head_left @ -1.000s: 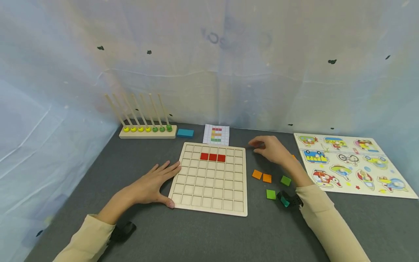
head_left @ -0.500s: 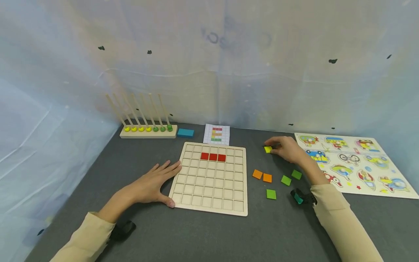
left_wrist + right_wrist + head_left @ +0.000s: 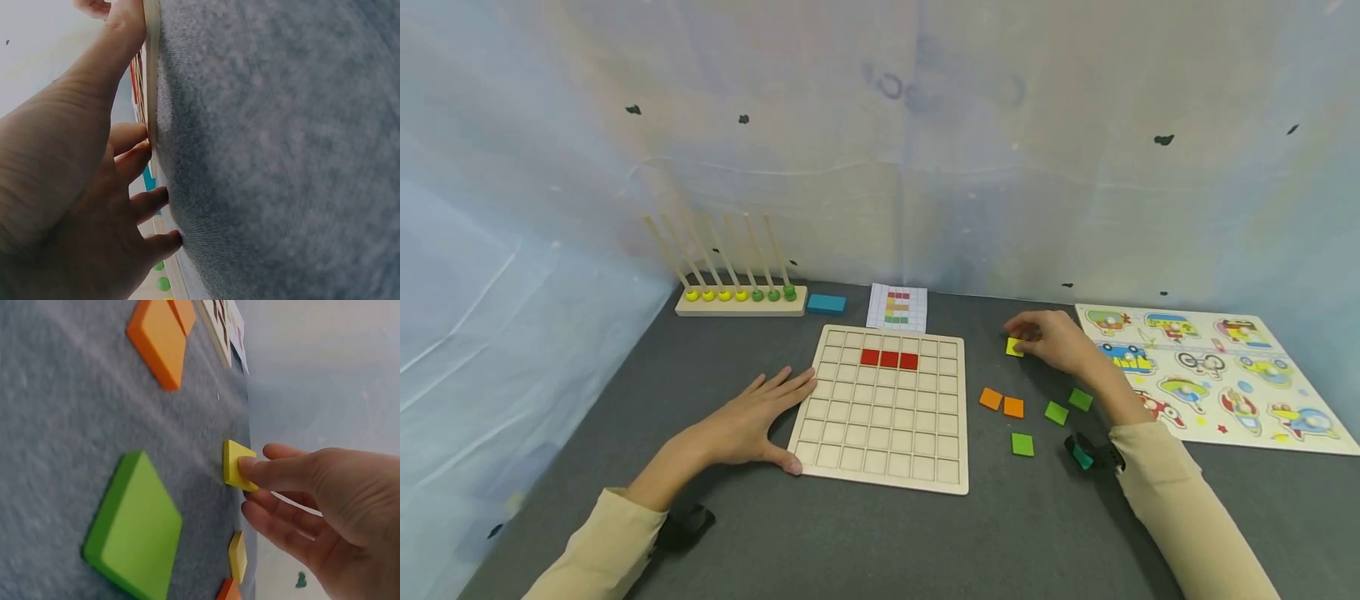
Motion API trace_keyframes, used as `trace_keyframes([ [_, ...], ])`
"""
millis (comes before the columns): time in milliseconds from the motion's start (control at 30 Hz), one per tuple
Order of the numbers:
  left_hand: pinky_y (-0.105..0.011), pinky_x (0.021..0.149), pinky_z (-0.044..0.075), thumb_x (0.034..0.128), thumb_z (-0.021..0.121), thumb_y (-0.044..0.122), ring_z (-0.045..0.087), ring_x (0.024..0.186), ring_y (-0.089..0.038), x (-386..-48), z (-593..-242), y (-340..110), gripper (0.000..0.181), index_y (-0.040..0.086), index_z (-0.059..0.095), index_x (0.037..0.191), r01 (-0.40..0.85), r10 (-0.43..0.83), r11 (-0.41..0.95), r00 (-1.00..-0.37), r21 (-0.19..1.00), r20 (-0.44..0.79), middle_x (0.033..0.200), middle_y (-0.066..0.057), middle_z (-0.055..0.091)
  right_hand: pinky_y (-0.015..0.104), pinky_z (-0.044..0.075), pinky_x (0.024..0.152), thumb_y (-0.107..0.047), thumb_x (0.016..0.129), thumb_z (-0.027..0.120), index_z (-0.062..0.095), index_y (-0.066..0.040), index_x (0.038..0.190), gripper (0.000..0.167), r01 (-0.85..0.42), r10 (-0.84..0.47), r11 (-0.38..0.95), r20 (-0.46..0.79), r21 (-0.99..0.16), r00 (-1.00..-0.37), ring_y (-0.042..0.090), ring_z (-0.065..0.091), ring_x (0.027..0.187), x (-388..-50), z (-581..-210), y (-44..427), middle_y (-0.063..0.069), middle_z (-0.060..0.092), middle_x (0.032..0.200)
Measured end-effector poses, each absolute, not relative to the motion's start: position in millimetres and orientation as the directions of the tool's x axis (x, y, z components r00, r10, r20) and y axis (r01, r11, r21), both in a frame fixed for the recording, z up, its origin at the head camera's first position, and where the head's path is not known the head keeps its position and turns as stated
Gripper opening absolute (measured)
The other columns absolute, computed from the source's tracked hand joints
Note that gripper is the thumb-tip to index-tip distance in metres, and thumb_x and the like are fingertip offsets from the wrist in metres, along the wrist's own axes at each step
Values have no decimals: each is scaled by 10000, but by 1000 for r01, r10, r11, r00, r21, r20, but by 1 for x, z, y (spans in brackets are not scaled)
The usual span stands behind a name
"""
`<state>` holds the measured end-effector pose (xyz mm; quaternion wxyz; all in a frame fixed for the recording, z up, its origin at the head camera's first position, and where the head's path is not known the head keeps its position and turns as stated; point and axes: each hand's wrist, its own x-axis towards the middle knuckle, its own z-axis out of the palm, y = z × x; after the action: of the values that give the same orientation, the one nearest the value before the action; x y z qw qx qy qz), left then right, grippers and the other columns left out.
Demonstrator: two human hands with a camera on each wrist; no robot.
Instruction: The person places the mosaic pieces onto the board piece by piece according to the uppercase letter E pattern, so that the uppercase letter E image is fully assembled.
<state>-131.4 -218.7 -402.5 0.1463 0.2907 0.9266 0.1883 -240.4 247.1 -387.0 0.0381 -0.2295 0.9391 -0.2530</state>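
Observation:
My left hand (image 3: 747,425) lies spread at the left side of the gridded wooden board (image 3: 880,433), its thumb and fingertips touching the edge. In the left wrist view, the left hand (image 3: 94,206) has its fingers stretched along the dark cloth beside the board. Three red tiles (image 3: 889,359) sit in a row near the board's top. Right of the board, my right hand (image 3: 1051,340) pinches a yellow square tile (image 3: 1014,347). The right wrist view has the thumb on the face of this yellow tile (image 3: 236,464), fingers behind it.
Two orange tiles (image 3: 1002,403) and three green tiles (image 3: 1056,413) lie right of the board. Another yellow tile (image 3: 237,556) lies near the right hand. Behind stand a pattern card (image 3: 897,308), blue block (image 3: 826,304) and bead rack (image 3: 741,305). A picture puzzle (image 3: 1217,383) lies right.
My right hand has moved right from beside the board's upper corner to the yellow tile and taken hold of it. The left hand has stayed in place.

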Motion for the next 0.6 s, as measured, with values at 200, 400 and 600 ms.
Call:
trace_keyframes([
  [200,-648,1143,73,654,703,723,103,1479,-405,-131,-403,-218,1215,93,216,1571,487,594,762,-789,427,-158,1631,-94,158,420,554,754,25,885,682,676,40,1167,283,-460,-498,742,58,-488,-865,269,658,867,-233,-381,236,116,682,950],
  [400,-649,1142,73,650,713,714,104,1479,-404,-131,-403,-218,1216,92,219,1570,485,592,762,-791,430,-157,1630,-94,161,403,559,767,24,883,687,676,32,1170,288,-488,-524,712,81,-505,-848,262,659,871,-230,-374,221,103,684,949],
  [600,-650,1142,74,651,710,717,102,1478,-409,-131,-403,-218,1219,88,214,1571,487,594,761,-789,428,-159,1631,-95,157,397,555,793,14,894,680,673,32,1184,290,-495,-538,678,92,-544,-838,254,654,882,-227,-370,203,103,685,965],
])
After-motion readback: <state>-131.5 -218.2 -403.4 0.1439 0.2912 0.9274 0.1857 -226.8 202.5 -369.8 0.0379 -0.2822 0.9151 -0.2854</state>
